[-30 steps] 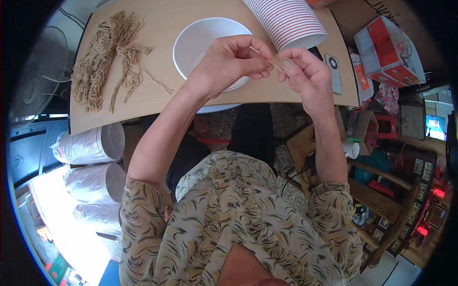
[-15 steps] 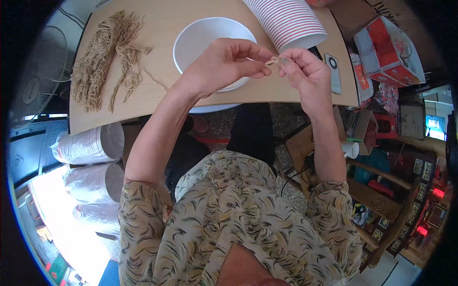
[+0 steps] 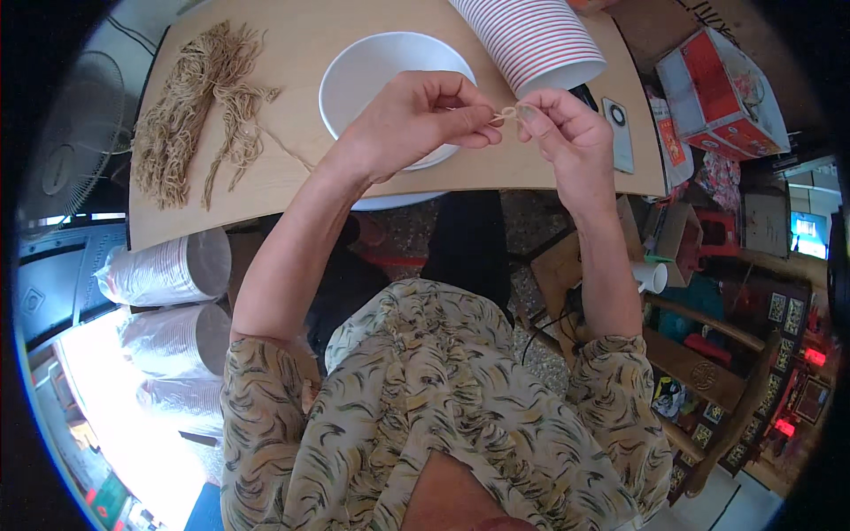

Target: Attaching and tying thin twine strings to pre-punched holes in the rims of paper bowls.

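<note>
Head view: a tan table (image 3: 292, 97) stands in a busy room, with a fan (image 3: 60, 168) at the left and a red-and-white box (image 3: 726, 93) at the right. It holds a big white tub (image 3: 367, 66) (one hand hides part of its inside) and a stack of striped paper buckets (image 3: 540, 40), tucked together. Left hand (image 3: 425, 119) and right hand (image 3: 574, 137) pinch a thin string (image 3: 507, 114) between them, near the tub. More string (image 3: 181, 124) lies in a heap at the left.

No lettering can be read, though dark characters (image 3: 706, 13) (too blurred) mark the brown surface (image 3: 657, 28) at upper right.
</note>
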Tool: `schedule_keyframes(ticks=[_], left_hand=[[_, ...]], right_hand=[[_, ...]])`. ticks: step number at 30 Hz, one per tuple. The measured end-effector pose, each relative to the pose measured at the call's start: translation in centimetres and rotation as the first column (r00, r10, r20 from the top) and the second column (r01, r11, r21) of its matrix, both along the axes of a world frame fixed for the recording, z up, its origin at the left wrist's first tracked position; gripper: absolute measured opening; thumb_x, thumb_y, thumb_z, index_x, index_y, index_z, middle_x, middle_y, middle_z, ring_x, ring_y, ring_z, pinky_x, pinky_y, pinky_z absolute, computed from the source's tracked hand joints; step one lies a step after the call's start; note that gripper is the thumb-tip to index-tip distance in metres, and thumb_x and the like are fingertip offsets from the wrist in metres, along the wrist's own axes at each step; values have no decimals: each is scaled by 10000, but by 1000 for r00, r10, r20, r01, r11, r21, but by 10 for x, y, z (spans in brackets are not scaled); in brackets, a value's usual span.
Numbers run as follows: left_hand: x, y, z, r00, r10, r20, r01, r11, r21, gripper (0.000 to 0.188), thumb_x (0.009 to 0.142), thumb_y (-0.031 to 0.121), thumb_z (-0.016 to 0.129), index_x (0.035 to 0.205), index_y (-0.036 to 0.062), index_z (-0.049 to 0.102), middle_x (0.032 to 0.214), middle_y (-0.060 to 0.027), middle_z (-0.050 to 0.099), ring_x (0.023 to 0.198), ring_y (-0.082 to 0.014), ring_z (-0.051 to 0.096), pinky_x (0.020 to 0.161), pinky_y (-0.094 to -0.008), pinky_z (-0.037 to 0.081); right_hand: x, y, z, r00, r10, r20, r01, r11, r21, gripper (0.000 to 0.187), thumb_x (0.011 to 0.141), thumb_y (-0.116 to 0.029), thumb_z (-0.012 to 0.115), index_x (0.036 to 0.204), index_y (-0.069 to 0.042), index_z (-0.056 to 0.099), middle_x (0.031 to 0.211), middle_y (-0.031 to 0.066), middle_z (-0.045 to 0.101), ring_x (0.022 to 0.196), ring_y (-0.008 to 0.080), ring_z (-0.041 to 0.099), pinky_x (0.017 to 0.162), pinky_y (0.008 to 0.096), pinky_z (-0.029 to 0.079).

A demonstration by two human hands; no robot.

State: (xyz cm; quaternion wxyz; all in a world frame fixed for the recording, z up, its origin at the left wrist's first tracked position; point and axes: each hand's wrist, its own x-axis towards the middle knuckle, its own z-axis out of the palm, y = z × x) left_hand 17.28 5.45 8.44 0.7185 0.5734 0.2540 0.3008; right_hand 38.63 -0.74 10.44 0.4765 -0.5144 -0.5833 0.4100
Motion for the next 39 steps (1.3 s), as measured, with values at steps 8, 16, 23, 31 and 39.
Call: schedule_keyframes(ticks=[8, 16, 23, 31, 39], left_hand=[[1, -3, 3, 999, 48, -21, -47, 998, 45, 257, 1018, 206, 626, 1153, -13, 628, 1005, -67, 669, 932, -156, 716, 830, -256, 587], [1, -2, 0, 999, 45, -26, -43, 996, 80, 251, 1029, 228, 612, 1138, 3, 624, 994, -35, 647, 886, -132, 702, 791, -245, 562], [3, -5, -5, 999, 30, -38, -22, 982, 189, 220, 1030, 197, 608, 1120, -3, 622, 963, -28, 650, 855, -104, 679, 771, -240, 546], [9, -15, 14, 991, 127, -29, -106, 912, 395, 212, 990, 166, 670, 1130, 6, 671, 833, -1, 661, 782, -75, 647, 705, -231, 529], [9, -37, 23, 932, 363, -1, -214, 552, 806, 105, 859, 61, 753, 951, 16, 731, 889, -106, 709, 772, -229, 703, 671, -323, 573]], right_hand=[[0, 0, -1, 998, 3, 69, -8, 997, 71, 82, 977, -65, 636, 981, 13, 660, 805, -30, 631, 732, 23, 572, 656, 181, 448], [1, 0, -2, 999, -9, 37, 8, 999, 44, 100, 984, -87, 631, 986, 11, 654, 797, -31, 614, 727, 25, 548, 653, 182, 437], [1, -1, -5, 997, -73, -16, 73, 997, 28, 119, 988, -106, 634, 1004, 10, 654, 808, -26, 614, 734, 31, 541, 672, 193, 441], [-3, -6, 8, 992, -54, -117, 62, 996, 62, 102, 983, -81, 640, 1015, 13, 660, 831, -30, 619, 757, 26, 541, 698, 188, 441], [26, -35, 27, 989, -18, 144, 30, 996, -84, 136, 910, -58, 711, 800, -17, 643, 715, -80, 553, 645, -12, 461, 539, 188, 324]])
